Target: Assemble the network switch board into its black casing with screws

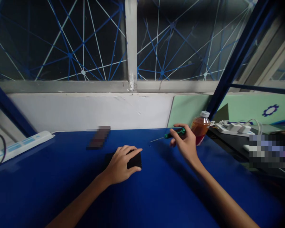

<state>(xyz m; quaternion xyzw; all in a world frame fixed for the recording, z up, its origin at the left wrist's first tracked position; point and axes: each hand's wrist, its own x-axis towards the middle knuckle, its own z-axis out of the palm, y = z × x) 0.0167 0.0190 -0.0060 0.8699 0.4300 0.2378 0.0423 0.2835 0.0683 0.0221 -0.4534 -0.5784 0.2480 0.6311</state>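
My left hand [122,164] lies over a flat black rectangular object [135,161] on the blue table. Its thumb is along the near edge and its fingers reach across the top, holding the object; the palm hides the object's left part. In my right hand [186,144] is a screwdriver [177,133] with a green and black handle. The fingers are closed round the handle, above the table. Its thin metal shaft points left and slightly down, with the tip apart from the black object. A tiny speck lies on the table below the tip, too small to name.
Behind my right hand stands a bottle of amber drink [199,126]. A dark, blurred-out rectangle [99,137] lies at the back left. A white power strip [21,148] runs along the left edge. Another power strip [237,129] sits on a dark surface at right. A window wall closes the back.
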